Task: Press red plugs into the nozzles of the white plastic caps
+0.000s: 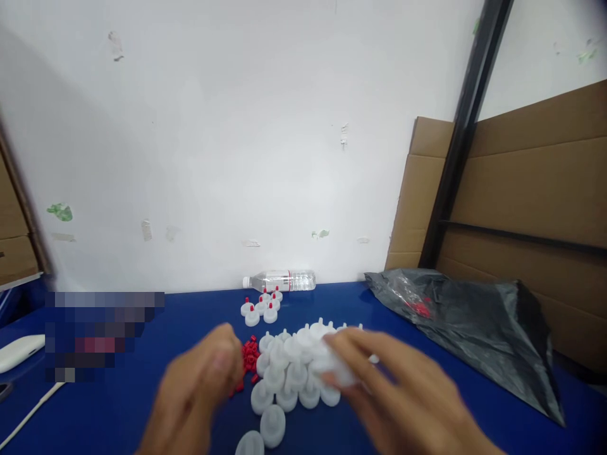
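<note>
My right hand (398, 382), blurred by motion, pinches a white nozzle cap (336, 365) over the right side of a heap of similar white nozzle caps (296, 376). Just left of that heap lies a pile of small red tip caps (250, 357). My left hand (203, 373) is closed at the left edge of the red pile, its fingertips turned away; whatever they may hold is hidden. Farther back stands a small group of white nozzle caps with red tips fitted (251, 317). Two loose white caps (272, 426) lie near the front edge of view.
A clear plastic bottle (301, 280) lies on its side against the wall. On the right, a black plastic bag (488, 328) spreads over the blue table (190, 316) before cardboard sheets (535, 189). At the left are a white rounded object (21, 352) and a white cable (35, 407).
</note>
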The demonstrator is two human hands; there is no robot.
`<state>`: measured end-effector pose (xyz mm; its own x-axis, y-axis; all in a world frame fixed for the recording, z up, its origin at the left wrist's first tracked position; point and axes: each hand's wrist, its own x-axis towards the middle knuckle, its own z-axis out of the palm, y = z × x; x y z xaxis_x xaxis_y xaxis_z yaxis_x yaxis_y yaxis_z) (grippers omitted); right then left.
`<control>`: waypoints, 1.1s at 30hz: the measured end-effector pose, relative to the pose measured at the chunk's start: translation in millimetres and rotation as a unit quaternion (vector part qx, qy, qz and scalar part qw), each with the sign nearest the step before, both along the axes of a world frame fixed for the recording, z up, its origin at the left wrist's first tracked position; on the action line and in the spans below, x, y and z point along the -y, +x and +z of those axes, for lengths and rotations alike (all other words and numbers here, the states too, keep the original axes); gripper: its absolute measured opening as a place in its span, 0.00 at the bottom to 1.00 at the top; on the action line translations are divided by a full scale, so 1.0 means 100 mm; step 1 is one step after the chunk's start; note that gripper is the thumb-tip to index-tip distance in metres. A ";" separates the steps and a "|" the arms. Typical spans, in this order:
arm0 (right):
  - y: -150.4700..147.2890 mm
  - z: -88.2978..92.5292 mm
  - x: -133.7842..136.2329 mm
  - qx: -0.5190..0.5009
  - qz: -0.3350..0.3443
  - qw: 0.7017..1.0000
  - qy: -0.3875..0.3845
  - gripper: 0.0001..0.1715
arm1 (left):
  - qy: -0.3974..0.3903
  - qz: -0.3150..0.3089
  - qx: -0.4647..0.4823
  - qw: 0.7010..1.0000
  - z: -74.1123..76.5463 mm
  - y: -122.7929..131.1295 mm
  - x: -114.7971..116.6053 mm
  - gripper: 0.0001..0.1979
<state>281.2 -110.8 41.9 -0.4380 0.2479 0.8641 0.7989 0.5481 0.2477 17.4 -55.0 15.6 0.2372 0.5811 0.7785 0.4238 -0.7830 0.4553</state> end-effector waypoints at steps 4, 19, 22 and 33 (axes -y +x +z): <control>0.62 -0.15 0.08 -0.092 -0.084 0.985 -0.118 0.17 | -0.033 0.091 0.024 0.995 0.08 -0.27 -0.37 0.20; 1.16 -0.77 -0.11 -0.233 -0.092 0.851 -0.462 0.13 | -0.057 0.138 -0.245 0.958 -0.24 -0.29 -0.69 0.19; 1.17 -0.82 -0.13 -0.278 -0.080 0.823 -0.488 0.15 | -0.071 0.131 -0.251 0.956 -0.29 -0.30 -0.72 0.20; 1.07 -0.78 -0.12 -0.279 -0.066 0.807 -0.516 0.15 | -0.077 0.115 -0.255 0.957 -0.37 -0.28 -0.74 0.19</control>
<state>387.8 -99.0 -36.4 0.0364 0.9744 0.2217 0.6965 0.1344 -0.7049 -11.0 18.8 -21.3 0.4145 0.7624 0.4968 0.7749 -0.5820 0.2465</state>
